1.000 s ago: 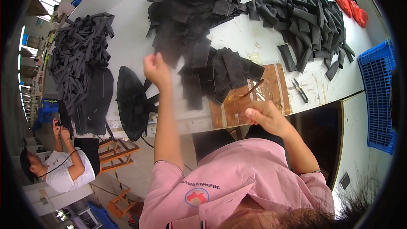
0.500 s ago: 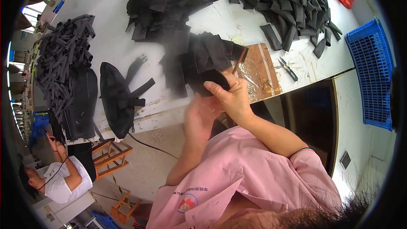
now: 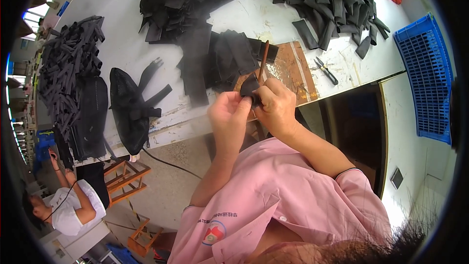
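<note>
A small folded piece of black fabric (image 3: 249,85) is held up between my two hands, just over the table's near edge. My left hand (image 3: 228,113) pinches its lower left side between thumb and fingers. Closed on its other side is my right hand (image 3: 277,105), with a thin brown stick (image 3: 264,61) standing up out of the fist. The stick's lower end is hidden by the fingers. Beyond my hands lie overlapping flat black fabric pieces (image 3: 229,58), partly on a brown board (image 3: 297,71).
Piles of black strips (image 3: 322,0), flat pieces (image 3: 181,5) and narrow strips (image 3: 68,63) cover the table. Snips (image 3: 326,71) lie right of the board. A black mesh item (image 3: 128,112) is at left, a blue crate (image 3: 424,78) at right. Another person (image 3: 75,205) sits far left.
My left hand has come up and now pinches the fabric, which is folded smaller. My right hand has turned, tipping the stick more upright. The view has shifted slightly.
</note>
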Tool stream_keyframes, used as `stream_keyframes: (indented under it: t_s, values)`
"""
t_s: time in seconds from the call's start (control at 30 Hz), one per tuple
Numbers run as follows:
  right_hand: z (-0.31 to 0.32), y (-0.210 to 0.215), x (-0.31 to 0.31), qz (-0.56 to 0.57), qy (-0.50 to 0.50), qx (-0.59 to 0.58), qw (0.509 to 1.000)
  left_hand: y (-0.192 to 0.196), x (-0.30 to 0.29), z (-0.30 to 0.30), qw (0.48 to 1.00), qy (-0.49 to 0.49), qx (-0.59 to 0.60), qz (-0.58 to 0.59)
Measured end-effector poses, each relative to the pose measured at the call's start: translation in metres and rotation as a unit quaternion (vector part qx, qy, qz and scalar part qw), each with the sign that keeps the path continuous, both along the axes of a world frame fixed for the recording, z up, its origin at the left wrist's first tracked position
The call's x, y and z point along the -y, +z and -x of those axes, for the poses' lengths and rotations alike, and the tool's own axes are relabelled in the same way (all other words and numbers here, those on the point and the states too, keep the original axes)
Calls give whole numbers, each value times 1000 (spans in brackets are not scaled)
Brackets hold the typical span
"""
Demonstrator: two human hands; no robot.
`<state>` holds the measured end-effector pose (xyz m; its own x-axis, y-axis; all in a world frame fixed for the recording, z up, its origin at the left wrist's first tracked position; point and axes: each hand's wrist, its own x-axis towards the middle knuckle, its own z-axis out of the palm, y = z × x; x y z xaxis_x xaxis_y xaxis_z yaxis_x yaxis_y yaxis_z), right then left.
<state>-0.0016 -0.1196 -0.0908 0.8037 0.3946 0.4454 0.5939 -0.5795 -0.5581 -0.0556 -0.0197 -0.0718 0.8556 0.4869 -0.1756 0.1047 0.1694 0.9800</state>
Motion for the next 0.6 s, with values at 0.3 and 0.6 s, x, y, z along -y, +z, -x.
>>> stream_keyframes:
  t_s: [0.3, 0.6]
  values:
    - [-13, 15, 24, -188, 159, -305, 920, -11, 0, 1, 999, -27, 26, -25]
    - [-1, -2, 11, -26, 132, -15, 991, -39, 17, -1, 913, 120, 87, -380]
